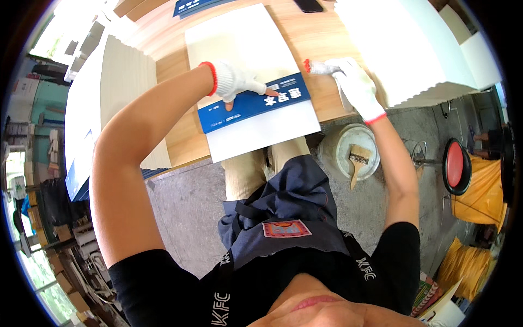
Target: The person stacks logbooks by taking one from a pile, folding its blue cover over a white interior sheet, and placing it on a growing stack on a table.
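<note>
A large cream-white paper pad with a blue printed band across it lies on the wooden table in front of me. Its white lower end juts past the table's near edge. My left hand, in a white red-cuffed glove with bare fingertips, rests on the pad with thumb and forefinger spread on the blue band. Right of the pad, near the table edge, my gloved right hand is closed around a rolled whitish fabric piece with a red end. Its fingers are partly hidden.
Tall stacks of white paper stand at the left and the right. At the far edge are blue printed sheets and a black phone. Below the table's right side, a pale bucket carries a flat brush. A red round seat stands further right.
</note>
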Available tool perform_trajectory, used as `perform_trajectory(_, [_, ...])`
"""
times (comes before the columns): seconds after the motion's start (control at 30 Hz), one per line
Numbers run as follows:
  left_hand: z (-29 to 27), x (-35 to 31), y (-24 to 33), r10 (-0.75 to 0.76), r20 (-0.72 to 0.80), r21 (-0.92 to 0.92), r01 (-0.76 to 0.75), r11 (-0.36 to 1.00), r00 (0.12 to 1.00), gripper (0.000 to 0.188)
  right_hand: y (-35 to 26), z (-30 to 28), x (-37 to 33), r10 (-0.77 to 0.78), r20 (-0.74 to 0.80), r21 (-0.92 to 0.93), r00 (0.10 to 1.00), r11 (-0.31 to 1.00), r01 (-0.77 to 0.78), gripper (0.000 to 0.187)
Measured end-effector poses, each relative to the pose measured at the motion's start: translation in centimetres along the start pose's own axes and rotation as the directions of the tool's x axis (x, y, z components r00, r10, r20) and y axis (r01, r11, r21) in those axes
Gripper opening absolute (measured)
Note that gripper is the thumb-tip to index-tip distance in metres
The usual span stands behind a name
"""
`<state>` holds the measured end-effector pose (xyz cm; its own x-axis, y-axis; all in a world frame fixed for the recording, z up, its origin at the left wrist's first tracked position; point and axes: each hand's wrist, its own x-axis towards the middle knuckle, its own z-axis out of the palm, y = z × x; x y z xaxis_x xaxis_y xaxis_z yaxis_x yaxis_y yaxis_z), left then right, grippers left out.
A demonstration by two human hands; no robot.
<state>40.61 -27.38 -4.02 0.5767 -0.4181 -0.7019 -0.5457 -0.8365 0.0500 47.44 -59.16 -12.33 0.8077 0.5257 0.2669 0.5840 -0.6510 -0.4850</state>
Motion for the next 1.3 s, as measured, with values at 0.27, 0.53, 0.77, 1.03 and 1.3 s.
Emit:
perform_trajectory(0.27, [1.0, 0.6, -0.6, 0.044, -0.072, 0.041, -0.041, 0.998, 0.996, 0.095, -8.0, 4.0, 1.1, -0.750, 0.227, -0.106, 0.622, 0.616, 0.781, 0.031])
perform_trajectory(0.53, [1.5, 1.4, -0.3, -0.051, -0.045, 0.002, 0.052, 0.999, 0.998, 0.108, -23.0, 15.8, -0.1, -0.775, 0.253, -0.170, 0.580, 0.554, 0.815, 0.019])
perform_trajectory(0.77, [1.4, 0.7, -0.2, -0.062, -0.045, 0.054, 0.065, 0.996, 0.997, 0.106, -19.5, 13.8, -0.1, -0.768, 0.066, -0.066, 0.637, 0.634, 0.771, 0.022])
perform_trajectory(1.03, [0.0, -0.5, 0.3, -0.029, -0.028, 0.014, 0.029, 0.999, 0.999, 0.100, -23.5, 13.6, 0.7, -0.724, 0.376, -0.057, 0.579, 0.605, 0.794, 0.021])
perform_trajectory(1.3, [0.5, 0.8, 0.1, 0.033, 0.027, 0.124, -0.036, 0.992, 0.999, 0.095, -3.6, 2.4, -0.9, -0.655, 0.047, -0.098, 0.754, 0.748, 0.656, 0.032])
